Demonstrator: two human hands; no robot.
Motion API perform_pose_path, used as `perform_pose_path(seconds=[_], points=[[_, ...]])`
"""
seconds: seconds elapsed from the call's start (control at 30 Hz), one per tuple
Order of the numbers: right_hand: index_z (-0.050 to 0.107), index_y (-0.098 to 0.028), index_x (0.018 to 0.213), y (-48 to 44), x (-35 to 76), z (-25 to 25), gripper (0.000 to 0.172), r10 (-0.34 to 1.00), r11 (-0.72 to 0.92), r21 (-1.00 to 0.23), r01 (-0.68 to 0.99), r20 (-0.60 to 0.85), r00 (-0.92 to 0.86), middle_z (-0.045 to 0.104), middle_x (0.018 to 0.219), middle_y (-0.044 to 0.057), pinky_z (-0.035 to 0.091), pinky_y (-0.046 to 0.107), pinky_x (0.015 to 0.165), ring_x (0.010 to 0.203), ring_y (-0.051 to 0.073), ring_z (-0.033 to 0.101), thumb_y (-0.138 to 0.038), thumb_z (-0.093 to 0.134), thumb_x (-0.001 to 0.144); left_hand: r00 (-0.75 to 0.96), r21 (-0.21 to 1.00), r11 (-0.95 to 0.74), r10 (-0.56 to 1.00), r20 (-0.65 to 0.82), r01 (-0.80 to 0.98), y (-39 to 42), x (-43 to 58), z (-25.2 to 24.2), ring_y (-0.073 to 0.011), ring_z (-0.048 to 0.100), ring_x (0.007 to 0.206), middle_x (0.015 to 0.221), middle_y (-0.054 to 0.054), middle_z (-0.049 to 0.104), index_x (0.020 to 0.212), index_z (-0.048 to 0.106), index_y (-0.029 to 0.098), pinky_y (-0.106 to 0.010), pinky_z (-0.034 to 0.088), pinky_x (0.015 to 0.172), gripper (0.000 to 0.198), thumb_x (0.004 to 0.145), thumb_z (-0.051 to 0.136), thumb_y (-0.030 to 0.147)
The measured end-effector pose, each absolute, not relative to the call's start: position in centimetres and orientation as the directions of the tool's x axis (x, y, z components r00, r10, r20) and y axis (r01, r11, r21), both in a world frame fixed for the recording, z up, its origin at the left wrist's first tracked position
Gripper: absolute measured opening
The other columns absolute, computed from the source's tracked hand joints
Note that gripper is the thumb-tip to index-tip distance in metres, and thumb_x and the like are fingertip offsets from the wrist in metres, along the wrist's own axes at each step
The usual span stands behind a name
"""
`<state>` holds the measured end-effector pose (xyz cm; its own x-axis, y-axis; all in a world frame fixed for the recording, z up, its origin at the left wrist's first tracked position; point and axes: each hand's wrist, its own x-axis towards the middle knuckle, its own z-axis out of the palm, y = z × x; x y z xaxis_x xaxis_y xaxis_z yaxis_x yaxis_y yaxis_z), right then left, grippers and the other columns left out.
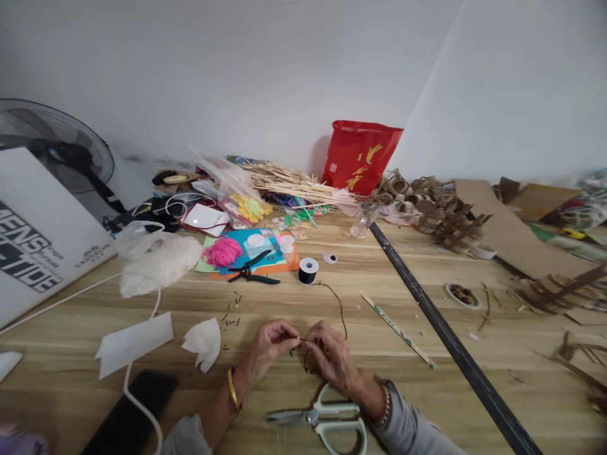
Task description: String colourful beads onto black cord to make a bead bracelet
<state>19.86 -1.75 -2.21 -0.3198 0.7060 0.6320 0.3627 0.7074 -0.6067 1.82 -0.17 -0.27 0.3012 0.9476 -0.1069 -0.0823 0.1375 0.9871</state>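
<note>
My left hand [275,341] and my right hand [329,354] meet above the table, each closed in a pinch. Between the fingertips runs a short stretch of thin dark cord [302,340]; its fine detail is too small to make out. A loose strand of cord hangs below the fingers. From a spool of black cord [308,272], a line curves across the wood to behind my right hand. Scissors with pale green handles [336,417] lie partly under my right wrist, blades pointing left. Dark-handled pruning pliers [251,272] rest open beyond my left hand.
Pink yarn [222,251] sits on coloured sheets. White paper pieces [203,343], a plastic bag [156,259] and a black phone-like slab [130,414] lie left. A patterned stick [398,330], a dark strip [427,306] and a dish [462,295] lie right. A red bag [363,155] stands behind.
</note>
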Motion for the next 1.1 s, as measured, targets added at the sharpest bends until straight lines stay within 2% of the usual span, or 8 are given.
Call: perform_pose_path(seconds=[0.6, 0.83, 1.1], points=[[0.056, -0.019, 0.088, -1.87, 19.81, -1.5, 0.01, 0.681, 0.732, -0.614, 0.296, 0.642, -0.352, 0.059, 0.074, 0.003, 0.046, 0.024, 0.06, 0.067, 0.014, 0.056, -0.019, 0.048, 0.094, 0.378, 0.982, 0.159, 0.92, -0.109, -0.104, 0.0, 1.86, -1.01, -0.0133, 0.055, 0.061, 0.062, 0.0, 0.065, 0.067, 0.069, 0.014, -0.024, 0.042, 0.061, 0.02, 0.059, 0.08, 0.028], [0.055, -0.019, 0.085, -1.87, 19.84, -2.06, 0.01, 0.716, 0.698, -0.648, 0.305, 0.615, -0.331, 0.058, 0.072, 0.002, 0.044, 0.024, 0.057, 0.064, 0.014, 0.054, -0.021, 0.05, 0.093, 0.337, 0.975, 0.192, 0.93, -0.144, -0.115, 0.04, 1.94, -0.98, -0.0121, 0.054, 0.057, 0.058, 0.001, 0.066, 0.061, 0.069, 0.014, -0.024, 0.042, 0.058, 0.019, 0.054, 0.082, 0.026], [0.058, -0.019, 0.089, -1.86, 19.76, -1.73, 0.011, 0.709, 0.704, -0.636, 0.316, 0.604, -0.363, 0.059, 0.072, 0.003, 0.043, 0.025, 0.058, 0.065, 0.015, 0.054, -0.022, 0.048, 0.094, 0.303, 0.984, 0.166, 0.943, -0.138, -0.066, -0.09, 1.9, -0.97, -0.0137, 0.055, 0.058, 0.058, 0.0, 0.066, 0.06, 0.07, 0.014, -0.025, 0.041, 0.06, 0.015, 0.058, 0.078, 0.027]])
